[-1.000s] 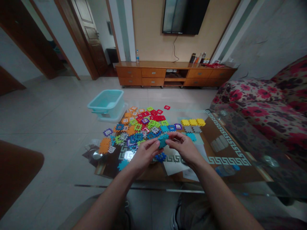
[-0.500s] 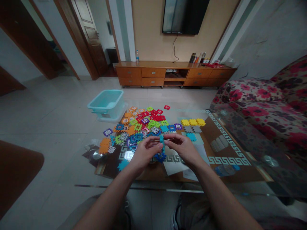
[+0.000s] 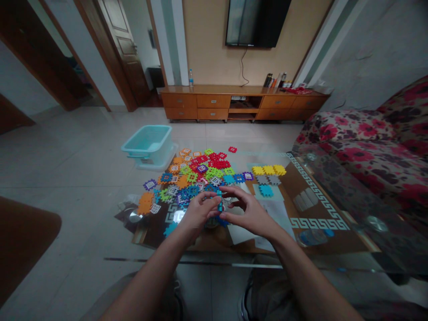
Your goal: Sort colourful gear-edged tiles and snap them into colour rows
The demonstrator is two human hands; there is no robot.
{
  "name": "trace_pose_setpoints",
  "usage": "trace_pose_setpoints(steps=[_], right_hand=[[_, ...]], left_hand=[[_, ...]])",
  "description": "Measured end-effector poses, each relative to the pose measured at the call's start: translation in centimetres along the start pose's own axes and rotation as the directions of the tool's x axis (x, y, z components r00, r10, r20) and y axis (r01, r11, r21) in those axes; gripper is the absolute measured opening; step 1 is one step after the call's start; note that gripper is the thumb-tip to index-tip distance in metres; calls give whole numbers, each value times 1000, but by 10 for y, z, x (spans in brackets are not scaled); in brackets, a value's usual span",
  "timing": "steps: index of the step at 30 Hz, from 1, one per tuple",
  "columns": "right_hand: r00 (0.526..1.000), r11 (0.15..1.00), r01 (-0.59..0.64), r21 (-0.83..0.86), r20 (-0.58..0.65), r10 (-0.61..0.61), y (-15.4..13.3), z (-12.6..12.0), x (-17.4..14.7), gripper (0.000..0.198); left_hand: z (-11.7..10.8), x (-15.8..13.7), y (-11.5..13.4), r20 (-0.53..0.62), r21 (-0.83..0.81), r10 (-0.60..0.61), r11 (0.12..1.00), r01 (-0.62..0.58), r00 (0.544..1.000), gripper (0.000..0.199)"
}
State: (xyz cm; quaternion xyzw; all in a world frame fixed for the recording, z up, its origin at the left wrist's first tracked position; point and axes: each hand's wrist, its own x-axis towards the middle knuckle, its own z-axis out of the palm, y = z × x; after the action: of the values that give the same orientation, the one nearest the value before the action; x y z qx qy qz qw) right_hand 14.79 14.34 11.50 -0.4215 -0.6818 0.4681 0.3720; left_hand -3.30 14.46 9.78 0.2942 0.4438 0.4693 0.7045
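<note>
My left hand (image 3: 199, 213) is closed on a stack of light-blue interlocking plastic tiles (image 3: 220, 206), held on edge above the glass table. My right hand (image 3: 249, 213) spans the same tiles, forefinger at the top edge and thumb at the bottom, its other fingers bent. Beneath the hands a darker blue tile (image 3: 222, 221) is partly hidden. A mixed pile of toothed tiles, with red ones (image 3: 219, 163) and lime ones (image 3: 214, 172), spreads beyond my hands. To the right sit yellow tiles (image 3: 269, 170), grey tiles (image 3: 268, 180) and a single light-blue tile (image 3: 266, 191).
White paper sheets (image 3: 244, 232) lie on the glass table. A plastic bottle (image 3: 314, 237) shows at the right. An aqua tub (image 3: 147, 147) stands past the far left corner, and a floral sofa (image 3: 364, 142) is at the right.
The light-blue tiles and my left hand have shifted slightly left and lower. My right hand has gone from a narrow pinch at the top to a wider span over the tiles' edges.
</note>
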Motion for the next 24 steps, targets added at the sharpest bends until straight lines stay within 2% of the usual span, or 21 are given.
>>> trace_pose_setpoints(steps=[7, 16, 24], right_hand=[[999, 992, 33, -118, -32, -37, 5, 3, 1, 55], [997, 990, 54, -129, -49, -61, 6, 2, 1, 54], [996, 987, 68, -143, -50, -75, 3, 2, 1, 53]], left_hand=[[-2, 0, 0, 47, 43, -56, 998, 54, 997, 44], [0, -3, 5, 102, 43, -80, 996, 76, 992, 40], [0, -3, 6, 89, 90, -100, 992, 92, 991, 39]])
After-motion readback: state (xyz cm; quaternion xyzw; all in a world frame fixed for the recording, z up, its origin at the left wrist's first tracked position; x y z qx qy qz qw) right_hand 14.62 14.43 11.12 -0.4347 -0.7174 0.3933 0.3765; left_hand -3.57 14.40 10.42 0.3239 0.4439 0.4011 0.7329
